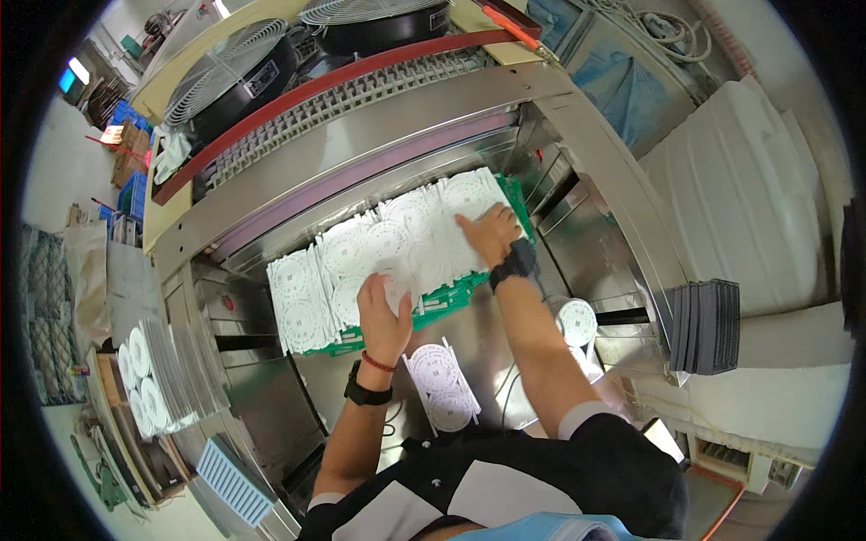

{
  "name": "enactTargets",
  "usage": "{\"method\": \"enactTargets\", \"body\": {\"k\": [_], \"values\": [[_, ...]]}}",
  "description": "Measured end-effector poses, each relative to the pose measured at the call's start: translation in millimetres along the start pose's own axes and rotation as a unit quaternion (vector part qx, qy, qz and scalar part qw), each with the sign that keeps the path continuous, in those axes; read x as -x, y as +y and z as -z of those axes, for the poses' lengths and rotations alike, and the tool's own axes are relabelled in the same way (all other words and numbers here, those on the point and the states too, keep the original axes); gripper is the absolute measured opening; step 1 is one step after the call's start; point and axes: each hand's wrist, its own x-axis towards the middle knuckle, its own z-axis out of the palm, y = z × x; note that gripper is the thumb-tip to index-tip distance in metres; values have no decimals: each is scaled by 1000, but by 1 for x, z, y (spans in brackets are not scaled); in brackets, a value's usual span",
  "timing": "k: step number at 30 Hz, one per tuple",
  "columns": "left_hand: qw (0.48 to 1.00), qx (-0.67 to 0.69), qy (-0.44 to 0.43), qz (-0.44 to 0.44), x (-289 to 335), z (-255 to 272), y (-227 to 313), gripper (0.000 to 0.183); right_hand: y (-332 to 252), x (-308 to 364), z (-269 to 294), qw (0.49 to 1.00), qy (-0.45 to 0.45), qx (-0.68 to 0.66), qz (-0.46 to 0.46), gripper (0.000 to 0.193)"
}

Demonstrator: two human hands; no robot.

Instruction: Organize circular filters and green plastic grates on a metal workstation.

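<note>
White panels (347,248) printed with round disc outlines lie in overlapping rows across a metal work surface. Green boards (446,302) show beneath them along the front and right edges. My right hand (492,236) rests with spread fingers on the right end of the panels. At the middle of the front edge is my left hand (383,316), thumb and fingers apart, touching or just over the panels. Its fingertips are slightly blurred against the white. Closer to my body, a separate white panel (439,383) with two discs lies at an angle.
Black round fans (234,77) stand beyond the metal frame (361,126). To the left is a stack of white disc panels (167,379) beside a blue slatted tray (234,482). Black racks (708,326) and a large white wrapped bulk (740,180) are at right.
</note>
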Motion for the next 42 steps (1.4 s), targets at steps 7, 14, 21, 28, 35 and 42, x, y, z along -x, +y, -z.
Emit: {"method": "enactTargets", "body": {"k": [7,14,21,28,35,42], "values": [[992,-105,-37,-52,-33,-54,-38,55,-5,2,8,999,23,25,14,89],[989,-128,-65,-46,-27,-66,-49,61,-13,-9,13,998,-69,13,0,95],[984,-151,-84,-36,-24,-62,-48,64,-6,-47,40,962,-253,-42,-94,94],[980,-171,-86,-50,-26,-65,-42,64,11,-79,38,914,-365,-175,-6,100],[982,-152,-82,-69,-29,-75,-35,62,64,-58,38,856,-259,-438,-92,53],[987,-143,-73,-26,-20,-52,-54,65,66,33,136,909,-150,-382,-67,52]]}}
